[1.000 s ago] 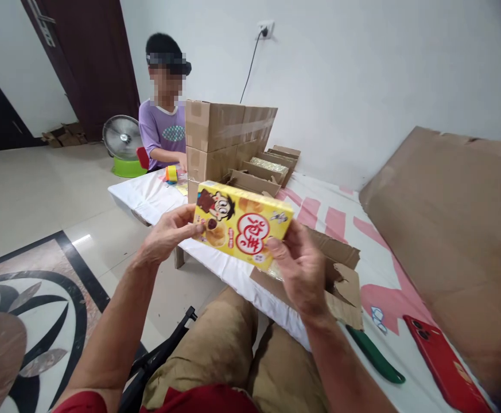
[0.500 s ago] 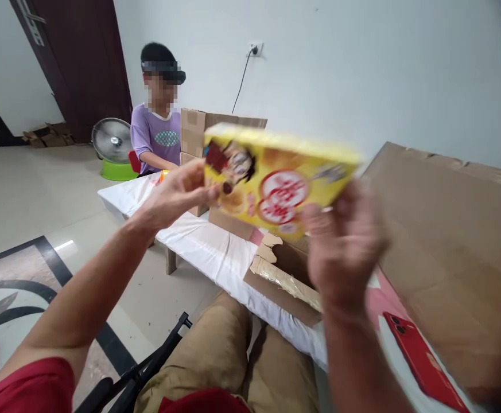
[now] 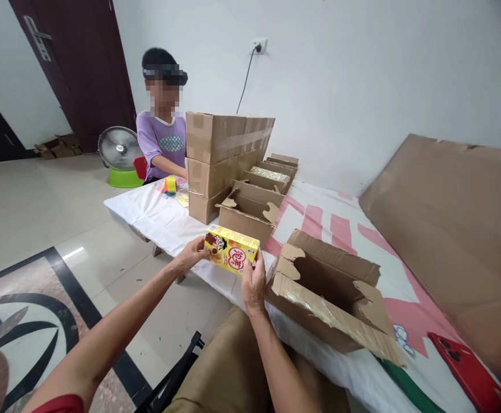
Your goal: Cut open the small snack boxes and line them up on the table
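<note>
A small yellow snack box, printed with a cartoon figure and red lettering, is held between both my hands over the table's front edge. My left hand grips its left end. At its right end, my right hand has the thumb on the front and the fingers behind. Just right of my right hand stands an open cardboard carton, flaps folded out; the part of its inside that shows holds nothing visible. Behind the yellow box is another open carton.
Taped cartons are stacked on the cloth-covered table, with more open cartons behind. A person sits at the far end near a tape roll. A red phone and a large cardboard sheet are at right.
The yellow box has come down and away from my face, with both hands still on it. The open carton at right, partly covered before, now shows fully.
</note>
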`<state>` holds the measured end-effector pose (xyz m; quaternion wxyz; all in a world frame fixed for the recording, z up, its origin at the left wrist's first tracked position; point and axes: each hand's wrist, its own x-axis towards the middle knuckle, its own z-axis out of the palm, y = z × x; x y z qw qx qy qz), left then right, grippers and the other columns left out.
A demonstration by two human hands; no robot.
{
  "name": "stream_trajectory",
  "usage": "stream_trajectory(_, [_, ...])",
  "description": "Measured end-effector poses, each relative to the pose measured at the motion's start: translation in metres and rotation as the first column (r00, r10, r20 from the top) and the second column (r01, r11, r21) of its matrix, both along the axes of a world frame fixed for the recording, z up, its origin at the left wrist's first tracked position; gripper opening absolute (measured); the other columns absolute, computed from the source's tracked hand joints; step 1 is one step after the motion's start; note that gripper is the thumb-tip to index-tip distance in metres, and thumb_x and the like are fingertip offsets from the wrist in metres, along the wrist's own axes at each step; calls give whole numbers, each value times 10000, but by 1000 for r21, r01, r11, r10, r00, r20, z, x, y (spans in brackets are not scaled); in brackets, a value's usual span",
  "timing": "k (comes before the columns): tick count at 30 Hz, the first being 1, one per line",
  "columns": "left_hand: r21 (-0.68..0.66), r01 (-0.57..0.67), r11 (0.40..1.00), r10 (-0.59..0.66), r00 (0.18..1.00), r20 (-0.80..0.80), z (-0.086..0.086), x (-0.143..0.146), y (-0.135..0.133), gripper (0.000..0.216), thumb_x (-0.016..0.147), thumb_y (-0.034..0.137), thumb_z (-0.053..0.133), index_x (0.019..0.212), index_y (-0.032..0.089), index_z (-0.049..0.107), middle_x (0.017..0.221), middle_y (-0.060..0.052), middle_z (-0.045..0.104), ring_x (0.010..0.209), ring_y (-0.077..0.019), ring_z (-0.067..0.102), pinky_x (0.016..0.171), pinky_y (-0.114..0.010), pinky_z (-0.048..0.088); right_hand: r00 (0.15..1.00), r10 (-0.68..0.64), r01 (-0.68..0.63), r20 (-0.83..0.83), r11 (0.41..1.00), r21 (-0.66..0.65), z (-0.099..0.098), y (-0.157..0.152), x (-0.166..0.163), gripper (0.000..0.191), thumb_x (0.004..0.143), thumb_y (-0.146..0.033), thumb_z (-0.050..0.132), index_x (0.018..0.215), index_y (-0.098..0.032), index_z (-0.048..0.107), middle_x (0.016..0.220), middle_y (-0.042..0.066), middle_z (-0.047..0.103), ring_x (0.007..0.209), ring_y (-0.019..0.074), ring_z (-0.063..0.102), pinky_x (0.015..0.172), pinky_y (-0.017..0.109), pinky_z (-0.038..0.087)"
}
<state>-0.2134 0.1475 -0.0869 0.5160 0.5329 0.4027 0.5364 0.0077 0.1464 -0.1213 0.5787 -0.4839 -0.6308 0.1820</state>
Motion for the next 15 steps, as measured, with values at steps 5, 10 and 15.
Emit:
stream_trajectory(5, [15, -138, 990, 139, 986, -90, -19, 22, 62, 496, 723, 392, 841, 1133, 165, 677, 1190, -121, 758, 1102, -280, 697, 975, -413, 552, 994, -108, 108, 26, 994, 1, -11, 51, -2, 548, 960, -340, 418, 1470, -149, 480, 1478, 212, 567, 1376, 303, 534, 1154, 536, 433])
stream_trajectory(10, [51, -349, 936, 352, 918, -183, -49, 36, 70, 398, 797, 280, 752, 1171, 171, 667, 1173, -110, 745, 1069, -243, 678, 988, -379, 520, 987, -144, 146, 73, 989, -30, -45, 52, 5, 558, 860, -297, 502, 1397, -145, 523, 1365, 213, 620, 1277, 318, 586, 1078, 544, 498])
stream_trajectory(15, [75, -525, 848, 527, 817, -234, -65, 39, 67, 412, 858, 312, 703, 1232, 151, 645, 1108, -99, 710, 1004, -205, 651, 926, -326, 513, 988, -124, 127, 89, 991, -33, -56, 39, 11, 510, 853, -270, 508, 1351, -168, 550, 1279, 183, 647, 1189, 300, 622, 1018, 521, 537])
